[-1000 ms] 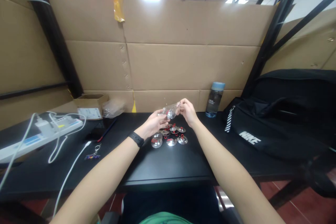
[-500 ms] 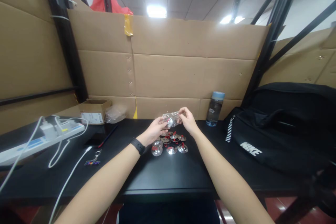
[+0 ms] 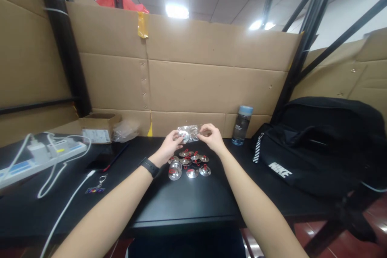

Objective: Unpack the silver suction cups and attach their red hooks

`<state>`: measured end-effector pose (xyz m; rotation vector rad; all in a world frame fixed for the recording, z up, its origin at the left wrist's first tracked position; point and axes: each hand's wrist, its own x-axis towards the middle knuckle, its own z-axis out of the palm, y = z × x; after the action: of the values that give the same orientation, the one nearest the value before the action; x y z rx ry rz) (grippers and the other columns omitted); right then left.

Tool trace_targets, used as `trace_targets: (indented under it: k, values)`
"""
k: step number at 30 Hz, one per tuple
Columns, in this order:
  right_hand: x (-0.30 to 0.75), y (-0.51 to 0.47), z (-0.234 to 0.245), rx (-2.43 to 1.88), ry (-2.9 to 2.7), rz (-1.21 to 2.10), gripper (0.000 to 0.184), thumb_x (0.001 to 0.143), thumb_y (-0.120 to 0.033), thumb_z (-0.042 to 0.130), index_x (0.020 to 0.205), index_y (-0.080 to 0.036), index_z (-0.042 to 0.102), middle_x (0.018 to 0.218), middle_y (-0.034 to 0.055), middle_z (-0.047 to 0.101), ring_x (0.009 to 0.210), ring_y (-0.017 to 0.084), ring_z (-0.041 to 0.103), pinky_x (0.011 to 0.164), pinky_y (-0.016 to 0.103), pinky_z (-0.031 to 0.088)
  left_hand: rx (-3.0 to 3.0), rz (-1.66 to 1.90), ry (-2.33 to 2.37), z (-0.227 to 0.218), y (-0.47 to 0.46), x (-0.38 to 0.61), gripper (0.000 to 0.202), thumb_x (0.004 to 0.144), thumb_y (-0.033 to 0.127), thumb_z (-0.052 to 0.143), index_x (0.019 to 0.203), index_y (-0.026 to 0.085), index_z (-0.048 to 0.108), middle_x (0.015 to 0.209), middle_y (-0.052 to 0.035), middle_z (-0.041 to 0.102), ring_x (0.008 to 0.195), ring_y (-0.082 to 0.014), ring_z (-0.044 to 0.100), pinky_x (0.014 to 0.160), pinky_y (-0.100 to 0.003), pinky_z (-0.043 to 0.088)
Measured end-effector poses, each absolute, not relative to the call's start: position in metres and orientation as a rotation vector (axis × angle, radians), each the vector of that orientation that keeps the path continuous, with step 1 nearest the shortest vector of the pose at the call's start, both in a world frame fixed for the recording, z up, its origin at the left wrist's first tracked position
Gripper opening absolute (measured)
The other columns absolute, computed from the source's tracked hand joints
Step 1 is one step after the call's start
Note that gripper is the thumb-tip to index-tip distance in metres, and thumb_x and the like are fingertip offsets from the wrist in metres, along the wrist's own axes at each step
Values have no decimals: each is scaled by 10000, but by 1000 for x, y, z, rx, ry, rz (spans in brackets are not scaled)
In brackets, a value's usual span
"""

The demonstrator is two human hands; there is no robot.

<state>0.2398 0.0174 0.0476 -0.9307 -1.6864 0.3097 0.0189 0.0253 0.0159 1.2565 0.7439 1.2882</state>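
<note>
My left hand [image 3: 171, 145] is closed on a small silver finger cymbal [image 3: 183, 137], held upright above the table by its edge. A crinkled clear plastic bag [image 3: 192, 133] stretches from the cymbal to my right hand [image 3: 213, 138], whose fingertips pinch the bag's right end. Whether the cymbal is inside the bag or behind its film I cannot tell. Below both hands, several more cymbals with red cord loops lie in a loose cluster; one silver cymbal [image 3: 205, 170] is at its right front.
A water bottle [image 3: 242, 125] and a black sports bag [image 3: 302, 149] stand to the right. On the left are a small cardboard box [image 3: 98, 129], crumpled plastic [image 3: 125, 130], a phone [image 3: 104, 161], a keychain [image 3: 96, 187] and a power strip [image 3: 42, 161] with white cables. Cardboard walls enclose the table.
My hands have drawn a little apart, and the bag is stretched wider between them. The cymbal now shows more fully at the bag's left end. The whole view has shifted slightly.
</note>
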Motion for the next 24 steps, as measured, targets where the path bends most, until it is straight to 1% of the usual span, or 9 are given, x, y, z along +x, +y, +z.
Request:
trace_targets:
  k: [1, 4, 7, 9, 13, 15, 19, 24]
  values:
    - [240, 18, 47, -946, -1702, 298, 186, 728, -326, 768, 847, -189, 728, 1074, 84, 669, 959, 215, 647, 728, 302, 519, 1274, 1299, 749, 15, 26, 19, 338, 818, 271, 783, 1080, 185, 587, 1114, -96, 690, 804, -136, 717, 676, -215, 540]
    - [241, 22, 43, -959, -1722, 375, 225, 761, -382, 778, 903, -208, 792, 1155, 103, 680, 1073, 243, 648, 864, 356, 524, 1333, 1350, 766, 16, 27, 18, 387, 787, 307, 807, 1090, 178, 604, 1079, -85, 699, 788, -136, 712, 698, -232, 543]
    - [241, 24, 40, -954, -1746, 501, 264, 765, -407, 793, 933, -205, 813, 1167, 117, 699, 1134, 261, 642, 1005, 411, 477, 1398, 1384, 785, 20, 22, 18, 410, 766, 314, 820, 1097, 159, 635, 1007, -76, 713, 766, -136, 695, 719, -249, 542]
    - [240, 23, 39, -957, -1752, 570, 285, 766, -414, 795, 958, -204, 816, 1184, 122, 705, 1167, 275, 631, 1053, 436, 446, 1440, 1385, 796, 23, 18, 19, 405, 763, 317, 819, 1095, 149, 657, 972, -75, 720, 757, -139, 684, 722, -256, 543]
    - [237, 18, 40, -901, -1740, 687, 313, 761, -426, 804, 993, -216, 814, 1177, 111, 722, 1178, 278, 630, 1051, 435, 456, 1500, 1389, 800, 26, 13, 19, 395, 753, 340, 823, 1071, 146, 691, 958, -89, 734, 767, -157, 677, 728, -277, 553]
    - [236, 16, 40, -888, -1716, 738, 310, 746, -426, 817, 970, -212, 818, 1165, 110, 728, 1163, 274, 639, 1040, 427, 468, 1512, 1391, 797, 26, 13, 18, 404, 748, 351, 828, 1069, 143, 698, 962, -98, 739, 768, -162, 679, 731, -285, 558]
    - [234, 16, 40, -934, -1660, 806, 310, 707, -434, 844, 895, -188, 824, 1217, 124, 708, 1143, 277, 650, 1027, 422, 476, 1517, 1402, 780, 23, 16, 18, 436, 732, 375, 844, 1070, 137, 704, 968, -109, 744, 766, -170, 687, 728, -293, 567]
    - [233, 15, 40, -931, -1647, 842, 354, 686, -468, 852, 895, -184, 825, 1226, 132, 711, 1165, 287, 644, 1036, 420, 472, 1522, 1429, 786, 22, 20, 16, 450, 710, 391, 857, 1037, 114, 722, 936, -121, 762, 809, -200, 714, 779, -320, 585]
